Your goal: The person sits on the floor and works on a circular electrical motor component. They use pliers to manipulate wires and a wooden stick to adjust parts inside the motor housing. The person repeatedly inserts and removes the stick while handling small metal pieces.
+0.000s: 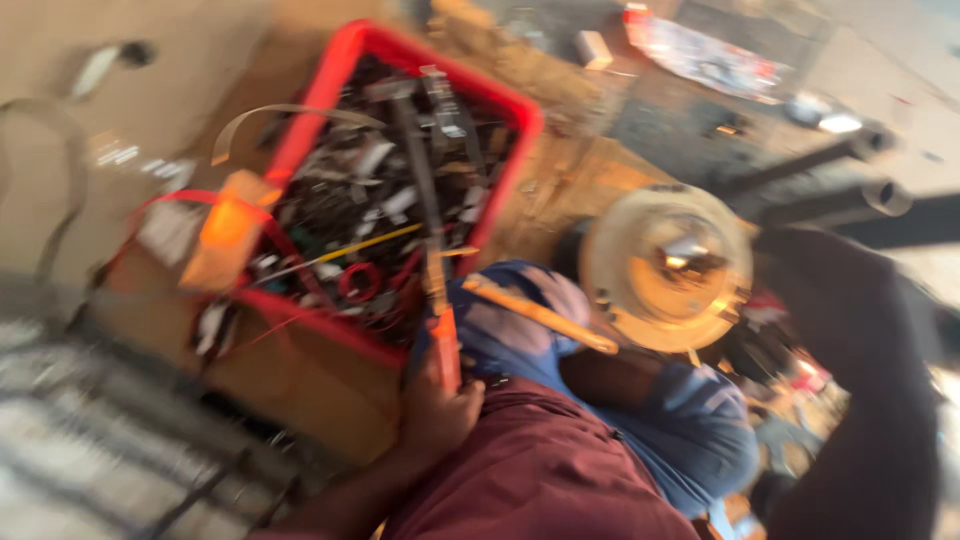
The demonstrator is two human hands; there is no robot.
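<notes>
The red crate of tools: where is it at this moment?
In the head view, the red crate sits upper left of centre on a brown surface, just above the hand gripping an orange-handled tool, left of a round metal disc.

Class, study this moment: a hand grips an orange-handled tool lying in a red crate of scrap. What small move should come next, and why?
Probably lift the orange-handled tool straight up: the hand grips its handle, while its far end lies across tangled scrap in the red crate, so dragging sideways could snag.
</notes>
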